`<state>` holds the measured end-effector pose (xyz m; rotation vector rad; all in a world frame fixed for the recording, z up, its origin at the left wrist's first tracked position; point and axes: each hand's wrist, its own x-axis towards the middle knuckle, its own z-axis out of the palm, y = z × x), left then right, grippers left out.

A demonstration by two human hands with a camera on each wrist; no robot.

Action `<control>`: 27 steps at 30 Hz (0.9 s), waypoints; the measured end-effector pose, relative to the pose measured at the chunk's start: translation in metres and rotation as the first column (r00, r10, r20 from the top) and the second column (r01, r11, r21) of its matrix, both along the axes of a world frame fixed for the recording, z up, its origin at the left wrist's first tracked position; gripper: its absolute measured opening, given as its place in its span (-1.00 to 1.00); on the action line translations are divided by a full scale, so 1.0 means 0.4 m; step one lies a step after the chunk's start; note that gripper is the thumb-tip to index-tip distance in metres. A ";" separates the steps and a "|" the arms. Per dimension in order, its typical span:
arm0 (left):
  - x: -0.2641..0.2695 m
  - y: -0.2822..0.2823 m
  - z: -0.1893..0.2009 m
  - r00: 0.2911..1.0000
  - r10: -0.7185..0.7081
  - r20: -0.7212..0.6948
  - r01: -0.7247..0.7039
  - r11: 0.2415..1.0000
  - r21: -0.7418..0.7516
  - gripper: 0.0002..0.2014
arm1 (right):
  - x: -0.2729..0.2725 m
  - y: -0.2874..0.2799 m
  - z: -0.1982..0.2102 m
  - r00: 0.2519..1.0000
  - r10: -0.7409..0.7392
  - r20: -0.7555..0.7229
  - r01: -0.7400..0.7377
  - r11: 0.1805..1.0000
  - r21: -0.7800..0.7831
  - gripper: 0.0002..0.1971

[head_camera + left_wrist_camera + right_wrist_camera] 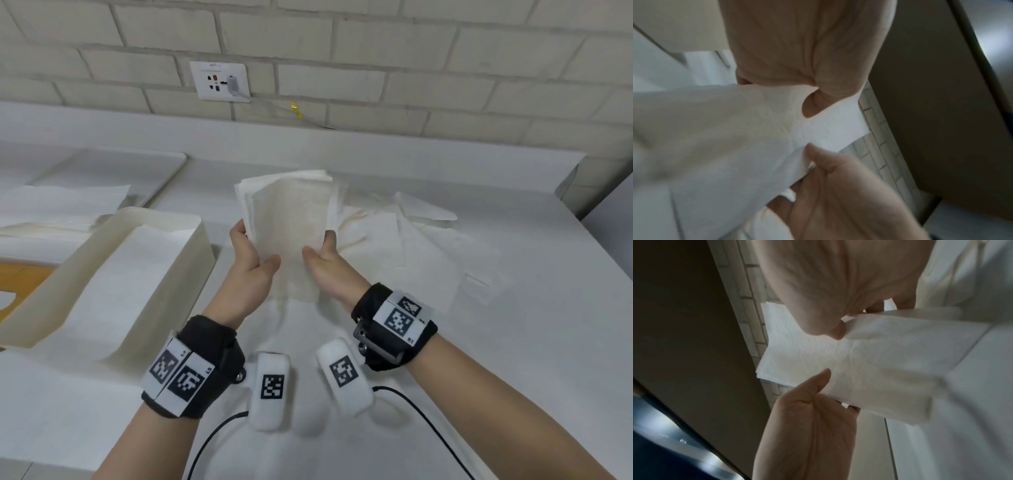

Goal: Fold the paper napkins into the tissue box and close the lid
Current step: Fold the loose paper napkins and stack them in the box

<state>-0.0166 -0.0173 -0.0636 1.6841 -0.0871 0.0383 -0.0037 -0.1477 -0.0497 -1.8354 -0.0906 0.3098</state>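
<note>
While loose napkins (pixel 428 246) lie on the worktop (pixel 513 342), our left hand (pixel 251 270) and right hand (pixel 325 270) grip a folded napkin stack (pixel 291 212).

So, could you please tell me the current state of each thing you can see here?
Napkin stack: folded, held upright above the table.
Left hand: grips the stack's left edge.
Right hand: grips the stack's right edge.
Tissue box: open, paper inside.
Loose napkins: unfolded, spread on the table.
Wall socket: one plug in.
</note>
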 end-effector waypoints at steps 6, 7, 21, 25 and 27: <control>0.007 -0.005 0.025 0.985 0.078 0.153 -0.070 0.996 -0.054 -0.58 | 0.005 0.002 0.017 0.999 0.022 0.032 -0.026 0.988 0.150 -0.73; 0.006 -0.002 0.022 0.987 0.067 0.149 -0.057 0.996 -0.070 -0.56 | 0.006 0.000 0.013 0.999 0.015 0.045 -0.022 0.988 0.155 -0.72; 0.000 -0.013 -0.038 0.997 0.014 0.077 -0.008 0.997 -0.074 -0.64 | 0.005 -0.003 -0.027 0.999 -0.001 0.046 -0.001 0.999 0.035 -0.62; 0.016 -0.027 -0.034 0.995 0.071 0.074 -0.065 0.995 -0.077 -0.78 | 0.011 0.003 -0.021 0.997 0.000 0.075 -0.001 1.000 0.015 -0.69; 0.022 -0.026 -0.021 0.990 0.092 0.111 -0.080 0.991 -0.110 -0.78 | 0.016 0.002 -0.007 0.994 -0.009 0.112 0.001 0.997 0.073 -0.72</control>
